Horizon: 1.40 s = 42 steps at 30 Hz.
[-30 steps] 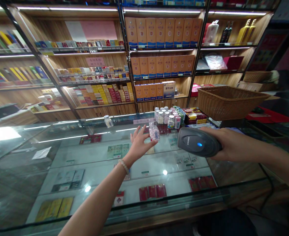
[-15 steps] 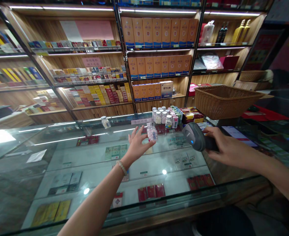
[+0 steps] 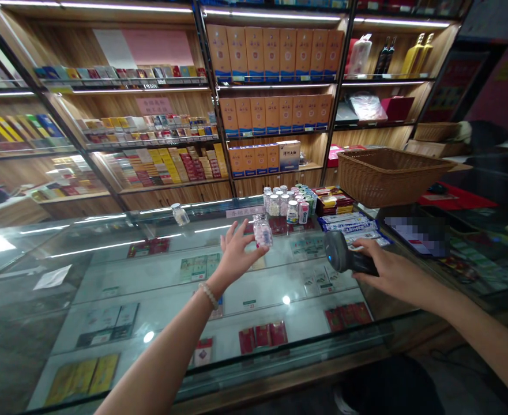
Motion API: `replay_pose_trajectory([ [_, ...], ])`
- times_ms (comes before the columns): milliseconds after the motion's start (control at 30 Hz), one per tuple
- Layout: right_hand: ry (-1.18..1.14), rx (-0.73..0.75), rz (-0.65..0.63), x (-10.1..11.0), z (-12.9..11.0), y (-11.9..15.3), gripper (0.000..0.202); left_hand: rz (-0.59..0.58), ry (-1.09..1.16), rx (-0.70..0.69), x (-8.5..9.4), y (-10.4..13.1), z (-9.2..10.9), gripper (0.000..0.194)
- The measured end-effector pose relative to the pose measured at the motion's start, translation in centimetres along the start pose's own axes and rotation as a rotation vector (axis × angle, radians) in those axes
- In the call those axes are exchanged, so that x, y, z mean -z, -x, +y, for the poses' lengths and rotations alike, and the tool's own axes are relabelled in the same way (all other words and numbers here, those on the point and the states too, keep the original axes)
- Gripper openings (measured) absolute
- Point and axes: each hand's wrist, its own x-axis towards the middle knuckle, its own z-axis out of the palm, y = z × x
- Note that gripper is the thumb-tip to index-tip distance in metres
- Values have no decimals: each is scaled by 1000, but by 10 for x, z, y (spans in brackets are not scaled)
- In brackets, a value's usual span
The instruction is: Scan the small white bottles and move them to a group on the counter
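Observation:
Above the glass counter (image 3: 254, 276), my left hand (image 3: 239, 253) grips a small clear bottle (image 3: 263, 230) of pinkish candies, with the thumb at its lower edge and the other fingers behind or spread. A beaded bracelet (image 3: 209, 295) circles that wrist. My right hand (image 3: 392, 271) is wrapped round the handle of a dark barcode scanner (image 3: 340, 252), whose head with a small blue light points left, apart from the bottle. Another clear bottle (image 3: 180, 214) stands alone on the counter to the left.
Several candy bottles (image 3: 279, 203) cluster at the counter's back, beside red and yellow packets (image 3: 334, 202) and blue-white packs (image 3: 353, 225). A wicker basket (image 3: 387, 176) and a tablet-like screen (image 3: 413, 233) are on the right. Shelves of orange boxes (image 3: 271, 53) rise behind.
My right hand has lowered the scanner and turned its head further left, uncovering the blue-white packs. The left hand still holds the bottle. The whole view has shifted slightly.

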Motion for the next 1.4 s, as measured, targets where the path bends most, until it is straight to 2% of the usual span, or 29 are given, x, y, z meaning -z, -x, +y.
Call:
replay_pose_trajectory([
  [267, 87, -2, 64, -19, 15, 8, 45, 5, 9, -10, -3, -1, -3, 30],
  [667, 164, -26, 88, -30, 23, 16, 50, -12, -5, -18, -3, 0, -3, 32],
  [1100, 151, 39, 72, -31, 25, 14, 52, -4, -2, -14, -3, 0, -1, 32],
  [1400, 266, 174, 109, -21, 10, 15, 43, 1, -7, -13, -4, -5, -1, 31],
])
